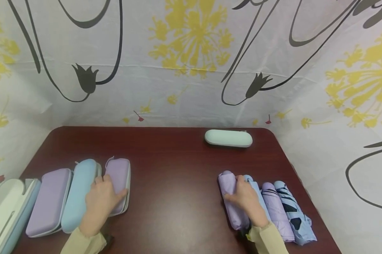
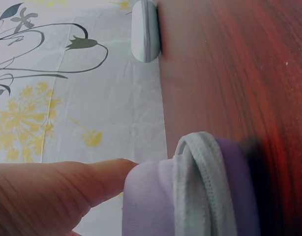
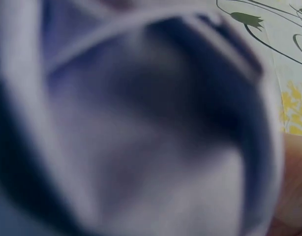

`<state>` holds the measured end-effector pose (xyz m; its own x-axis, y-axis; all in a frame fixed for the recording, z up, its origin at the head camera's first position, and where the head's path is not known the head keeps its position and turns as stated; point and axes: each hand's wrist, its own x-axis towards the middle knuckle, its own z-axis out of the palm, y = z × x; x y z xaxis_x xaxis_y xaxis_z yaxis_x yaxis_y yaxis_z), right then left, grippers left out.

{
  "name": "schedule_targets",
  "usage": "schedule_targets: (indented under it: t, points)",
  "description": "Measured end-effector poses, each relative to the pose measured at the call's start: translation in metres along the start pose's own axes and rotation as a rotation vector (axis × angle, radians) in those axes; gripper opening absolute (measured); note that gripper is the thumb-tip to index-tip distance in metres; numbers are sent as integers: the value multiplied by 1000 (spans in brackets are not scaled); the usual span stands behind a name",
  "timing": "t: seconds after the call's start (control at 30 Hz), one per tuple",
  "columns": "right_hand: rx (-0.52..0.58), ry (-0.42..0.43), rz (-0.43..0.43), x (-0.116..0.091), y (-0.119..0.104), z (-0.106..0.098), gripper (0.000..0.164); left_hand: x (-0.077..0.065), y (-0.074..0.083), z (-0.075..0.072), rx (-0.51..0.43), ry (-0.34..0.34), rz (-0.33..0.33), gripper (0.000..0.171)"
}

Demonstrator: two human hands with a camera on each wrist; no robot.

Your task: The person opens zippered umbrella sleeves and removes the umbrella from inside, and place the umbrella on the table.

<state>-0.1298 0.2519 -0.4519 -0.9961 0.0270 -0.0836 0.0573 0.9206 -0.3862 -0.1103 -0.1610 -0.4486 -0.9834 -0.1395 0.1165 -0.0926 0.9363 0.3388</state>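
Observation:
My left hand grips a small purple zip case, fingers along its left side and thumb over its right side. Up close in the left wrist view, the thumb rests against the case, whose pale zip shows. My right hand holds a folded purple umbrella, thumb on its left side and fingers on its right. Purple fabric fills most of the right wrist view, blurred. Close beside the right hand lies a blue folded umbrella, partly covered by it.
Left of the left hand stand a light blue case, a larger purple case and a white-and-blue case. At the right lie another purple umbrella and a patterned blue one. A mint case sits at the table's back edge.

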Motion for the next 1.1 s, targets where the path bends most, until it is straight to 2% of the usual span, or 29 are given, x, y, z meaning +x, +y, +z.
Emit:
schedule_targets:
  t: [0.17, 0.3, 0.4, 0.47, 0.6, 0.7, 0.8, 0.93, 1.1]
  points:
    - [-1, 10, 19, 0, 0, -1, 74, 1, -1, 2, -6, -4, -5, 70]
    - [4, 9, -5, -1, 1, -3, 76, 2, -2, 3, -13, -1, -2, 71]
    - [1, -4, -32, -2, 3, -4, 77, 1, -1, 5, -23, 52, 18, 69]
    - [-2, -10, -49, -3, 4, -6, 78, 1, -1, 7, -44, 137, 59, 66]
    - [16, 7, -86, -2, 8, -12, 78, 5, 8, 10, -128, 310, 187, 52]
    - [49, 28, -115, 1, 11, -17, 72, 11, 23, 11, -242, 370, 280, 42]
    - [100, 9, -128, 7, 14, -23, 67, 19, 39, 16, -378, 392, 361, 39]
    - [168, -57, -108, 17, 17, -32, 67, 30, 60, 26, -537, 359, 405, 38]
    - [212, -71, -122, 36, 24, -45, 68, 39, 82, 33, -677, 241, 381, 38]
